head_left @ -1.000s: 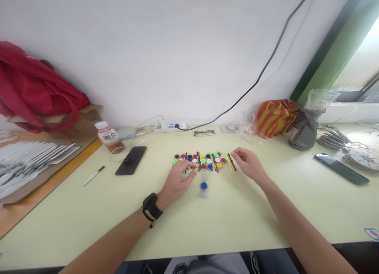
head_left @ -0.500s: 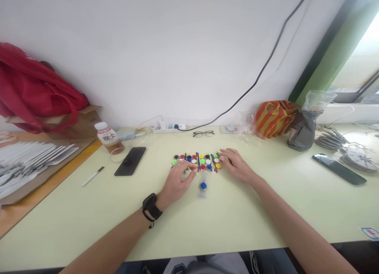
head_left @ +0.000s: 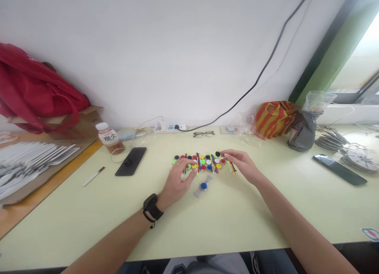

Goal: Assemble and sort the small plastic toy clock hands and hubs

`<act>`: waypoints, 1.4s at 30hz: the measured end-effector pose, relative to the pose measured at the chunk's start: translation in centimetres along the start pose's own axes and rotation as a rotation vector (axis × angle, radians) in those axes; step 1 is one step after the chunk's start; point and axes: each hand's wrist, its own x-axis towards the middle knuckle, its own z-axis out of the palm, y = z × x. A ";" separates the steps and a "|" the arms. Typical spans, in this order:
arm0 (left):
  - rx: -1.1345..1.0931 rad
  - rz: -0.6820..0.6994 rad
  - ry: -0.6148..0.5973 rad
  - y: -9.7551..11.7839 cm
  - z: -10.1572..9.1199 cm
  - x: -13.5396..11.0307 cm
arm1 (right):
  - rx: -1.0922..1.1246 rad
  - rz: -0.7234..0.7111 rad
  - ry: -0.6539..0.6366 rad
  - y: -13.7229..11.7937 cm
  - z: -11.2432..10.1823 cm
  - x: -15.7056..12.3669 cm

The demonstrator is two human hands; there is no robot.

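Several small coloured discs (head_left: 203,167) lie in rows on the table, with bundles of thin coloured sticks (head_left: 212,163) among them. My left hand (head_left: 179,177) rests over the left part of the rows, thumb and index finger apart, covering some discs. At the right end, the fingertips of my right hand (head_left: 241,165) are closed at the edge of a black disc (head_left: 218,153). Another bundle of coloured sticks (head_left: 231,166) lies under that hand. In front of the rows is a blue round piece (head_left: 203,186) with pale, blurred arms.
A black phone (head_left: 130,162), a pen (head_left: 94,176) and a drink bottle (head_left: 109,137) are on the left. Eyeglasses (head_left: 204,134) and a power strip (head_left: 170,127) lie by the wall. To the right are a striped bag (head_left: 274,120), a grey bag (head_left: 302,132) and another phone (head_left: 339,169).
My right hand has shifted slightly right, uncovering sticks beneath it. A black disc now shows where a green one was visible. The blue piece's blurred arms have turned to a diagonal. My left hand stays.
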 end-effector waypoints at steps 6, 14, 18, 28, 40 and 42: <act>-0.034 0.039 -0.083 0.6 -0.2 -0.4 | 0.321 0.064 -0.307 -2.3 2.1 -1.6; -0.136 0.065 -0.132 0.6 0.0 -0.3 | 0.368 0.039 -0.467 -3.1 4.1 -2.2; -0.171 0.035 -0.090 -0.1 0.3 -0.3 | 0.062 0.023 -0.034 -0.8 1.0 -0.7; -0.208 -0.039 -0.075 -0.7 0.5 -0.3 | -0.694 0.029 0.197 4.6 -3.4 0.8; -0.242 -0.081 -0.075 -0.8 0.7 -0.4 | -0.855 0.046 0.171 5.4 -3.2 0.9; -0.256 -0.080 -0.073 -0.9 0.6 -0.4 | -0.866 0.047 0.189 5.5 -3.5 1.0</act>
